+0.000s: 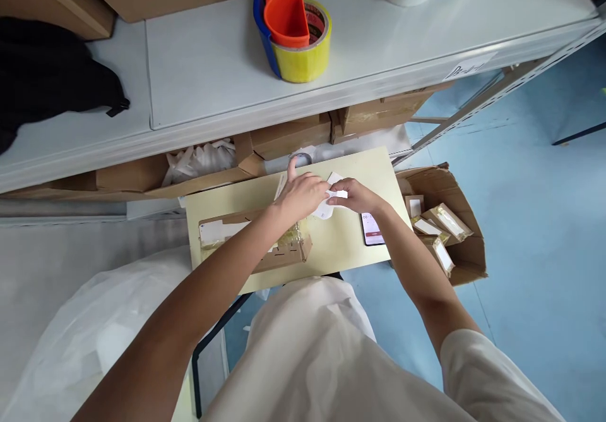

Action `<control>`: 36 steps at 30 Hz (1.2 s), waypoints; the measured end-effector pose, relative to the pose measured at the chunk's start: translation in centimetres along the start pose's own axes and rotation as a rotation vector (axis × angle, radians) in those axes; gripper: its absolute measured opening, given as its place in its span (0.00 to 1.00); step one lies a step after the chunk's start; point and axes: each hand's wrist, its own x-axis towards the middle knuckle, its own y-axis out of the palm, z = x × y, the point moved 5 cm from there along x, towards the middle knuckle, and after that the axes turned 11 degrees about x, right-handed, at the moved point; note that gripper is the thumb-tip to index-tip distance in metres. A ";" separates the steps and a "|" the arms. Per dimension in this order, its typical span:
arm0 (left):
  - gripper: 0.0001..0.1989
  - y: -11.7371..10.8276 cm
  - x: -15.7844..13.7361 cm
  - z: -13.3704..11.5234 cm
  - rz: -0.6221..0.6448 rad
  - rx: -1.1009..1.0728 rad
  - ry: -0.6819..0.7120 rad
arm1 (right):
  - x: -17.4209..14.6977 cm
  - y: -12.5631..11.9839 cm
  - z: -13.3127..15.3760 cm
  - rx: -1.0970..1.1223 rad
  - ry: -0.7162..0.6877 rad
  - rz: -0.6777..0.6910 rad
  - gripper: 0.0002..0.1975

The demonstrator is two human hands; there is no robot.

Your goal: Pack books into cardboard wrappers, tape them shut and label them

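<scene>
Over the small pale yellow table point(360, 169) my two hands meet at a small white piece of paper point(338, 194). My right hand point(356, 196) pinches it between thumb and fingers. My left hand point(303, 193) is palm down, its thumb sticking out and its other fingers closed at the paper's left edge; their tips are partly hidden. Under the hands lies another white slip point(323, 211). A taped cardboard box point(284, 256) rests below my left forearm. By my right wrist is a phone point(373, 231) with a lit screen.
An open carton point(473, 245) with several small labelled boxes stands on the floor at right. The grey shelf point(203, 68) ahead bears a yellow tape roll point(303, 65) with a red-and-blue dispenser. Clear plastic sheeting point(113, 321) is at left. A roll point(303, 158) lies behind my left hand.
</scene>
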 end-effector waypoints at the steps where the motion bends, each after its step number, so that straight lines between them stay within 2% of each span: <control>1: 0.11 0.3 0.3 -0.2 0.014 0.003 0.010 | -0.1 -0.1 0.0 -0.016 0.002 -0.001 0.16; 4: 0.15 0.7 0.9 0.2 0.027 -0.021 0.003 | -0.7 -0.3 -0.4 0.032 0.025 0.019 0.17; 8: 0.16 1.2 1.2 1.1 0.127 -0.096 -0.053 | -1.1 -0.4 -0.8 0.112 -0.006 0.029 0.18; 16: 0.14 3.1 1.8 1.9 0.257 -0.296 -0.159 | -0.9 -0.5 -0.8 0.022 -0.085 0.017 0.19; 22: 0.14 4.0 1.8 2.4 0.255 -0.358 -0.182 | -1.0 -0.6 -0.6 0.030 -0.125 0.018 0.18; 28: 0.13 4.1 1.6 3.5 0.236 -0.359 -0.201 | -1.5 -0.9 -0.7 0.118 -0.043 -0.019 0.13; 32: 0.13 3.2 1.7 3.3 0.166 -0.289 -0.154 | -1.7 -1.5 -1.6 0.022 0.022 -0.051 0.16; 36: 0.15 2.7 1.2 4.5 0.141 -0.198 -0.248 | -1.8 -2.2 -3.7 -0.093 0.056 -0.077 0.11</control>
